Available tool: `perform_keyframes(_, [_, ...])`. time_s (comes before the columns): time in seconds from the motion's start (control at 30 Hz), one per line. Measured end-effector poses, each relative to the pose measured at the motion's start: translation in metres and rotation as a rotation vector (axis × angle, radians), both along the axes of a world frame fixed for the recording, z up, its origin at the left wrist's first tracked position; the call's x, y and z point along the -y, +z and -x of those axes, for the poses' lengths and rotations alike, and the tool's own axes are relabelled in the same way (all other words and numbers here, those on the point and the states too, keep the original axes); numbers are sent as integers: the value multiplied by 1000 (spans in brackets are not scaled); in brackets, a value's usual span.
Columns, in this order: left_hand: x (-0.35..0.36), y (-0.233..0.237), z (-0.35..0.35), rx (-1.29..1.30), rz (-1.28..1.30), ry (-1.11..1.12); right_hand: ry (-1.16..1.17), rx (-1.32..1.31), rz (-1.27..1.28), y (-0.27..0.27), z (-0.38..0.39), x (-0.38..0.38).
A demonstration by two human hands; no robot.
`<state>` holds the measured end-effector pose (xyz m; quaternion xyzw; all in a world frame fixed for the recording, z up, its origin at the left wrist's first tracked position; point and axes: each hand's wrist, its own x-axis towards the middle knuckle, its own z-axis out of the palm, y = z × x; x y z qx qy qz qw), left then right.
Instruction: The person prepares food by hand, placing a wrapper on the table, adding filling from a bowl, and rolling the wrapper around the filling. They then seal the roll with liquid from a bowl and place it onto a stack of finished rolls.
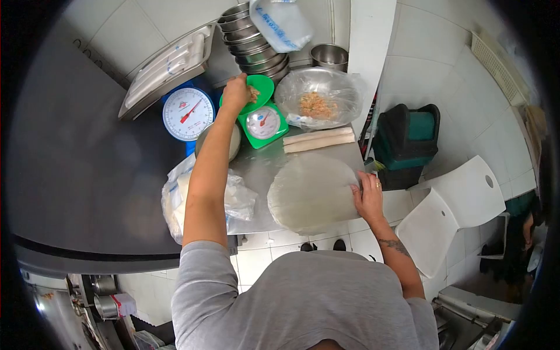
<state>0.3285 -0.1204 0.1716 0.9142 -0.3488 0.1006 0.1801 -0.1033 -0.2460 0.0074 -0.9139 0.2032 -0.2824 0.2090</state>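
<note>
My left hand (235,93) is closed at the rim of the green dish (263,84) on top of the green kitchen scale (263,123). A small clump of minced filling (253,94) shows in the dish beside my fingers; the fingertips are partly hidden. My right hand (370,197) grips the right edge of a round, translucent rice paper sheet (314,189), thumb on top. The sheet lies flat on the metal table, its near edge at the table's front. Behind it rest pale rolled lengths (319,140). A plastic-lined bowl (286,93) holds more orange-brown filling (318,105).
A blue dial scale (188,114) stands left, under a tray of wrapped rolls (169,64). Stacked steel bowls (251,41) rise at the back. A plastic bag (239,198) lies under my left forearm. A white chair (431,227) and a green-black bin (405,140) stand right.
</note>
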Motion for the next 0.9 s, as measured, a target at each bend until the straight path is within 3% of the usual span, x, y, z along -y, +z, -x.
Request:
perform_keyframes(0.2, [-1, 8, -50, -116, 454, 35, -9, -7, 18, 2, -2, -1])
perform_keyframes(0.37, [17, 61, 2, -265, 532, -221, -4, -24, 11, 1, -1, -2])
perform_keyframes(0.47, [57, 42, 24, -258, 665, -380, -10, -21, 21, 1, -1, -2])
perform_keyframes(0.57, [85, 16, 39, 17, 381, -417, -10, -4, 26, 1, -1, -2])
perform_keyframes(0.67, [96, 0, 39, 89, 224, -530, -14, 9, 32, -1, 0, -1])
perform_keyframes(0.77, [88, 8, 18, 88, 105, -577, -15, 35, 44, -1, 1, 0])
perform_keyframes(0.9, [46, 34, -10, -124, 126, -378, -9, 21, 16, 0, 1, 0])
